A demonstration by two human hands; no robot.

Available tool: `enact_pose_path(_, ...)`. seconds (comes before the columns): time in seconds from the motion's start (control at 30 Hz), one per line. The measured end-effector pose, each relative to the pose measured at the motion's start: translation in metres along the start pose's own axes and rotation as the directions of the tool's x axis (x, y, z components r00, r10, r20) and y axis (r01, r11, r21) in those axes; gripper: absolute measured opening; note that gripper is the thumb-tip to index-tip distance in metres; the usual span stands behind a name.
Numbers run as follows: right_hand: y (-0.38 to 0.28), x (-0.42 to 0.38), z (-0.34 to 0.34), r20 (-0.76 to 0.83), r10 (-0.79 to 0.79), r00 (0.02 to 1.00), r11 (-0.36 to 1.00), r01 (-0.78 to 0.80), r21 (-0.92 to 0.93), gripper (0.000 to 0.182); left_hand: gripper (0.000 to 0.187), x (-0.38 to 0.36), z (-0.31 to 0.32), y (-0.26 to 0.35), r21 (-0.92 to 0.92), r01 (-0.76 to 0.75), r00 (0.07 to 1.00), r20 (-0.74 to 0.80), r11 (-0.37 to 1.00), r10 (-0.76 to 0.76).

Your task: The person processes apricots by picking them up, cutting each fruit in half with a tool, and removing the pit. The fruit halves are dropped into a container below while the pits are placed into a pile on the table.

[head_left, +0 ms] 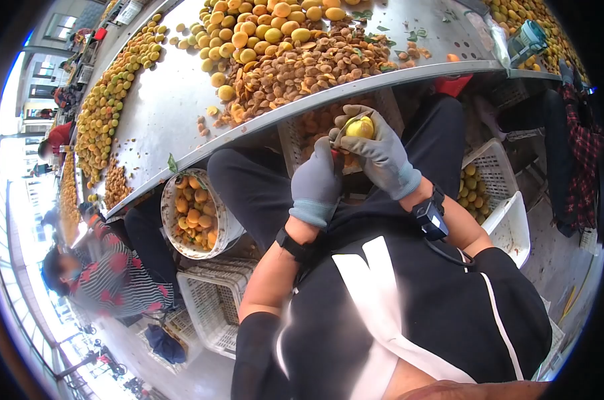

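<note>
Both my hands wear grey gloves and meet over my lap, just in front of the metal table's edge. A yellow-green fruit (360, 127) sits in the fingers of my right hand (380, 148), which are wrapped round it. My left hand (317, 177) is closed beside it, fingers pressed together near a small dark and reddish thing that I cannot make out. Behind my hands, under the table edge, a crate (294, 143) holds brownish pieces. On the table lie a heap of brown pits (295, 70) and a pile of orange and yellow fruit (258, 30).
A white bucket (226, 223) of orange fruit stands at my left, above an empty crate (212, 303). On the right, another crate (498, 167) holds greenish fruit. A co-worker in a striped top (118, 277) sits at left; one in plaid (582, 147) is at right.
</note>
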State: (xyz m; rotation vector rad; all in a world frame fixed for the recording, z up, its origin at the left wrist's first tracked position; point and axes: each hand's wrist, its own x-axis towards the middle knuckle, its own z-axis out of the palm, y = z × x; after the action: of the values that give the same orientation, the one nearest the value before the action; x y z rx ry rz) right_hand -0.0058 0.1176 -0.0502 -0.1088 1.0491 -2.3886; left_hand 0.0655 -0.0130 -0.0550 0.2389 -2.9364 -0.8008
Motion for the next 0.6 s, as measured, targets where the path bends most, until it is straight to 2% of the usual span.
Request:
enact_pose_path(0.07,-0.012,-0.002,0.001,0.027,0.036,0.999,0.998,-0.034,-0.052,0.047,0.034,-0.001,-0.003,0.004,-0.07,0.0,0.999,0.037,0.998,0.003)
enact_pose_path(0.13,-0.014,0.0,-0.006,0.014,0.054,0.998,0.994,-0.052,-0.099,0.044,0.039,-0.004,-0.004,0.007,-0.412,-0.028,0.993,0.089,0.911,0.072)
enact_pose_path(0.17,-0.015,0.002,-0.009,0.004,0.069,0.998,0.987,-0.067,-0.145,0.042,0.039,-0.004,0.001,0.006,-0.415,-0.031,0.993,0.088,0.909,0.074)
enact_pose_path(0.2,-0.014,0.004,-0.015,0.006,0.066,0.998,0.987,-0.065,-0.148,0.042,0.04,-0.002,0.009,0.004,-0.616,0.037,0.988,0.141,0.787,0.064)
enact_pose_path(0.23,-0.01,0.005,-0.022,0.002,0.047,0.999,0.971,-0.045,-0.235,0.041,0.041,-0.001,0.015,0.001,-0.777,0.114,0.978,0.196,0.62,0.066)
enact_pose_path(0.27,-0.007,0.005,-0.027,0.0,0.028,1.0,0.947,-0.027,-0.319,0.039,0.041,0.0,0.019,-0.005,-0.776,0.114,0.978,0.196,0.62,0.065)
enact_pose_path(0.33,-0.006,-0.001,-0.019,-0.021,0.032,0.999,0.967,-0.036,-0.252,0.037,0.039,0.004,0.021,-0.011,-0.82,0.363,0.91,0.415,0.442,0.023)
enact_pose_path(0.37,-0.005,-0.003,-0.014,-0.044,0.036,0.998,0.982,-0.043,-0.182,0.036,0.039,0.003,0.025,-0.012,-0.82,0.363,0.909,0.415,0.442,0.024)
enact_pose_path(0.4,-0.001,-0.001,-0.012,-0.044,0.035,0.998,0.982,-0.043,-0.183,0.036,0.037,0.003,0.029,-0.01,-0.739,0.216,0.953,0.302,0.638,0.027)
enact_pose_path(0.43,0.007,0.001,-0.01,-0.107,0.032,0.994,0.998,-0.037,-0.041,0.037,0.035,0.003,0.032,-0.01,-0.6,0.069,0.981,0.188,0.797,0.056)
enact_pose_path(0.47,0.011,0.002,-0.009,-0.167,0.04,0.985,0.995,-0.023,0.102,0.039,0.035,0.004,0.034,-0.012,-0.601,0.07,0.981,0.186,0.797,0.054)
enact_pose_path(0.5,0.01,0.001,-0.007,-0.164,0.042,0.986,0.994,-0.025,0.103,0.039,0.034,0.006,0.032,-0.012,-0.484,0.088,0.98,0.199,0.87,0.012)
enact_pose_path(0.53,0.006,0.002,-0.004,-0.121,0.025,0.992,0.999,-0.022,0.029,0.038,0.033,0.009,0.03,-0.013,-0.358,0.104,0.979,0.201,0.928,-0.032)
enact_pose_path(0.57,0.005,0.003,-0.002,-0.077,0.013,0.997,0.999,-0.017,-0.046,0.038,0.033,0.01,0.026,-0.014,-0.356,0.105,0.98,0.196,0.929,-0.035)
enact_pose_path(0.6,0.003,0.005,-0.008,-0.077,0.017,0.997,0.999,-0.021,-0.044,0.038,0.034,0.009,0.017,-0.011,-0.329,0.115,0.976,0.211,0.937,-0.045)
